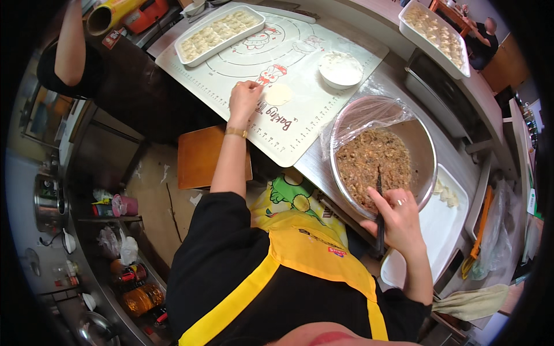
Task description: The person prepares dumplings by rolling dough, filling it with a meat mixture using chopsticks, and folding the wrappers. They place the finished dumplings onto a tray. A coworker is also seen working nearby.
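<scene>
My right hand (398, 220) grips a thin dark utensil (379, 190), whose far end is in brown minced filling (372, 158). The filling sits in a large steel bowl (426, 142), partly covered by clear plastic wrap (368, 114). On the printed baking mat (298, 134), a round dough wrapper (278, 94) lies flat. Beside its left edge, my left hand (245, 99) has thumb and fingertips drawn together; whether they pinch the wrapper's edge cannot be made out. A white bowl of flour (340, 69) stands farther back on the mat.
A white tray of dumplings (218, 32) is at the mat's far left, another tray (435, 36) on the upper ledge. Right of the steel bowl, a white tray (441, 235) holds a few dumplings (446, 194). Another person's arm (70, 47) is at left; a wooden stool (201, 158) stands below.
</scene>
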`<state>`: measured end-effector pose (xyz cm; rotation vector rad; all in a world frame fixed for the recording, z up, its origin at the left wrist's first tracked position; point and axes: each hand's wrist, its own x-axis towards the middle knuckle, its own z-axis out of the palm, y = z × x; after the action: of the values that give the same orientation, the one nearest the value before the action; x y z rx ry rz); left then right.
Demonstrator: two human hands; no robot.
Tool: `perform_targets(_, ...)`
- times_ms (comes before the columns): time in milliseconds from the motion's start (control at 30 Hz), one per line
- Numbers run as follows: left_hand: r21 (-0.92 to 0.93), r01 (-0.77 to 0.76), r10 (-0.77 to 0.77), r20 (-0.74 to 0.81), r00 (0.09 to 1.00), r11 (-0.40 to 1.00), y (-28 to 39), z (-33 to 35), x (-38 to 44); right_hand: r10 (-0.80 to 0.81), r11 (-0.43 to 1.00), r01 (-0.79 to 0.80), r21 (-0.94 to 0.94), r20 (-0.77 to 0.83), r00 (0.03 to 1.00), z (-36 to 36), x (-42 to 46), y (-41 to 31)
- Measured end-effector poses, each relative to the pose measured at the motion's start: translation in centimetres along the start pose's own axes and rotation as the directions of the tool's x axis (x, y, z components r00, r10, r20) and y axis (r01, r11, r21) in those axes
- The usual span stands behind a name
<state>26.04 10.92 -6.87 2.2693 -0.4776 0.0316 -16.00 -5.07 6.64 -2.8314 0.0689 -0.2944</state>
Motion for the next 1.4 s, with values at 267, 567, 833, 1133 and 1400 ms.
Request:
perform_targets(267,0.198,-0.020,0.000,0.103,0.995,0.980,1.3,2.9,1.7,0.294,0.853,-0.116,0.509,-0.284,0.913,-0.2,0.0,6.5)
perform_targets(567,-0.435,-0.124,0.094,-0.089,0.992,0.892,-0.4,5.8,2.0,0.734,0.322,-0.302,0.897,-0.035,0.678,-2.2,1.4,8.8)
perform_targets(833,-0.827,0.315,-0.128,0.415,0.901,-0.465,1.7,4.9,0.3,0.724,0.189,-0.364,0.912,0.121,0.679,1.8,4.8,9.7)
perform_targets(1133,-0.521,0.587,0.383,0.452,0.806,-0.620,5.8,3.1,-5.4,0.700,-0.162,-0.209,0.964,0.261,0.665,2.0,3.3,10.1)
perform_targets(1400,-0.524,0.689,0.395,0.570,0.721,-0.501,11.0,0.5,-10.8,0.756,-0.089,-0.179,0.980,0.184,0.628,-0.6,-0.5,9.8)
